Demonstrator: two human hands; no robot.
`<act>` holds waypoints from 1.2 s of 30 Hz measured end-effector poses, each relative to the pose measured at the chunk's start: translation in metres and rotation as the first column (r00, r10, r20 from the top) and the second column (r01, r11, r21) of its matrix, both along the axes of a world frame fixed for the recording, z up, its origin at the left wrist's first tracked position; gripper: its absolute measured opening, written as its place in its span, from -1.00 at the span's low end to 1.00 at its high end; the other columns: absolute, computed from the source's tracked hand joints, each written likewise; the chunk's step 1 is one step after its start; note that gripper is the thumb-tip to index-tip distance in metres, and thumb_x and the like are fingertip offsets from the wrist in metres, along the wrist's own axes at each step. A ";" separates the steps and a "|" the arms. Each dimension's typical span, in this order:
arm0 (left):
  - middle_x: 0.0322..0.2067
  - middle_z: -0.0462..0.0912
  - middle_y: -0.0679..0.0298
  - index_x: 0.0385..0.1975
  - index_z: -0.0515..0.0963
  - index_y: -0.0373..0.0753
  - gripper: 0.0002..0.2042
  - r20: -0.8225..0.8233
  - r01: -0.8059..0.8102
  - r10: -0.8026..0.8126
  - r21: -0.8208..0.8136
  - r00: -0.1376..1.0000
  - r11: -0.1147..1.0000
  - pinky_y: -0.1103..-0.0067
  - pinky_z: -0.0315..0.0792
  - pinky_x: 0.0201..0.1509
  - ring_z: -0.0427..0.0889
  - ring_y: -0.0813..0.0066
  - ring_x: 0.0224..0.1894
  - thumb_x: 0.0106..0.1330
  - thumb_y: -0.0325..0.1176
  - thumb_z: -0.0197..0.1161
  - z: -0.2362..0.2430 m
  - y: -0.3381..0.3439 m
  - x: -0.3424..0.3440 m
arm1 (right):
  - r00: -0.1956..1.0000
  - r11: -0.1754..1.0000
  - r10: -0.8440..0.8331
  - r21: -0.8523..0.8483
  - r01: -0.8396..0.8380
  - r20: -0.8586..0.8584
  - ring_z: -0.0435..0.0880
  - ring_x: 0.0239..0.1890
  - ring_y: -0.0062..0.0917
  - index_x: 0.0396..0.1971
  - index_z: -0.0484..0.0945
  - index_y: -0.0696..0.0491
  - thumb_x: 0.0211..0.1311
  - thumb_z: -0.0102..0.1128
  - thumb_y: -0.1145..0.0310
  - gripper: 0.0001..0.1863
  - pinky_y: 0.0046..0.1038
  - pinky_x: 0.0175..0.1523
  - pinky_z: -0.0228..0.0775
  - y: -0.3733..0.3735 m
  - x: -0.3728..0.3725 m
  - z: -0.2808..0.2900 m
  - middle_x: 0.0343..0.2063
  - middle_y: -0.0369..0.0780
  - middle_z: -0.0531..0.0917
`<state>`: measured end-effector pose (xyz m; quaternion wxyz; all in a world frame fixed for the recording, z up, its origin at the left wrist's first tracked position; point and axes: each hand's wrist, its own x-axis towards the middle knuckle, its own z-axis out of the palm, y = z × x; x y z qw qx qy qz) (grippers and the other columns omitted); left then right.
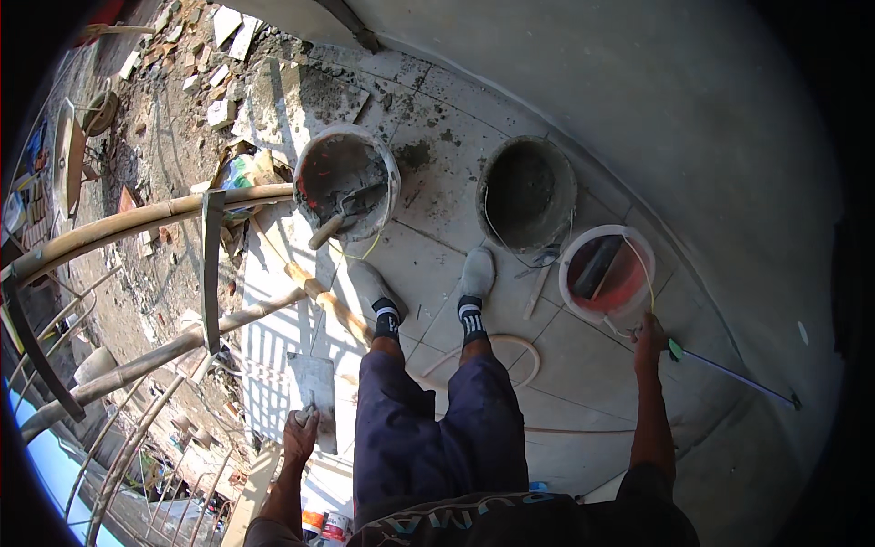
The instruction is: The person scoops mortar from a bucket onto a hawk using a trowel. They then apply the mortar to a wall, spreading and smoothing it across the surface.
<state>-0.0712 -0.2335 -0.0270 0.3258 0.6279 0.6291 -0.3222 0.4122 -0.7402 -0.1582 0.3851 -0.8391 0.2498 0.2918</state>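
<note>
My left hand [302, 424] is closed on the handle of a flat metal plastering trowel [312, 378] at my left side. My right hand [649, 335] is closed on a long, thin, purplish tool [734, 369] with a green part beside my fingers, just below a red-lined bucket [583, 296] holding a dark cylinder. A bucket of grey mortar [337, 173] with a trowel [333, 228] in it stands ahead of my left foot. A dark bucket [524, 196] with grey contents stands ahead of my right foot.
Bamboo poles [137, 223] and bars run along my left, with rubble [219, 64] and a wheelbarrow [73, 155] beyond. A pale wall [674, 109] curves along the right. A hose [529, 360] and a wooden strip [538, 296] lie on the tiled floor.
</note>
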 end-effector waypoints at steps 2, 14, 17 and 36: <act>-0.54 0.56 0.05 -0.28 0.46 -0.42 -0.61 0.010 -0.029 0.029 0.000 1.000 1.000 0.41 0.41 -0.42 0.56 0.32 -0.52 0.25 -0.13 0.28 -0.002 0.002 -0.018 | 0.999 0.999 0.004 0.048 -0.003 -0.036 0.31 -0.60 -0.65 -0.34 0.47 0.16 0.38 -0.09 0.00 -0.55 -0.53 -0.46 0.19 0.014 -0.016 0.029 -0.62 -0.33 0.34; -0.55 0.55 0.24 -0.28 0.46 -0.31 -0.72 0.146 -0.524 0.560 -0.223 0.816 0.822 0.50 0.39 -0.47 0.50 0.51 -0.56 0.27 -0.20 0.26 -0.048 -0.002 -0.119 | 0.832 0.821 0.549 -0.137 -0.555 -0.081 0.54 -0.32 -0.50 0.21 0.35 0.17 0.42 -0.19 0.13 -0.48 -0.45 -0.15 0.41 0.203 -0.126 0.203 -0.04 -0.11 0.54; -0.50 0.55 0.24 -0.21 0.48 -0.34 -0.69 0.178 -0.424 0.423 -0.038 0.888 0.905 0.53 0.43 -0.41 0.51 0.54 -0.50 0.24 -0.22 0.29 -0.056 -0.005 -0.155 | 0.754 0.753 0.652 -0.047 -0.656 -0.081 0.50 0.14 -0.25 0.19 0.37 0.17 0.43 -0.23 0.31 -0.57 -0.36 0.21 0.27 0.258 -0.147 0.212 0.08 0.00 0.52; -0.56 0.43 0.33 -0.17 0.39 -0.21 -0.75 0.046 -0.875 0.901 -0.220 0.432 0.431 0.60 0.28 -0.68 0.37 0.55 -0.65 0.30 -0.21 0.19 -0.033 -0.006 -0.265 | 0.071 0.079 0.996 -0.182 -0.980 0.050 0.56 0.02 -0.13 -0.05 0.48 0.30 0.24 -0.11 0.55 -0.68 -0.30 0.14 0.39 0.511 -0.170 0.071 0.00 0.07 0.54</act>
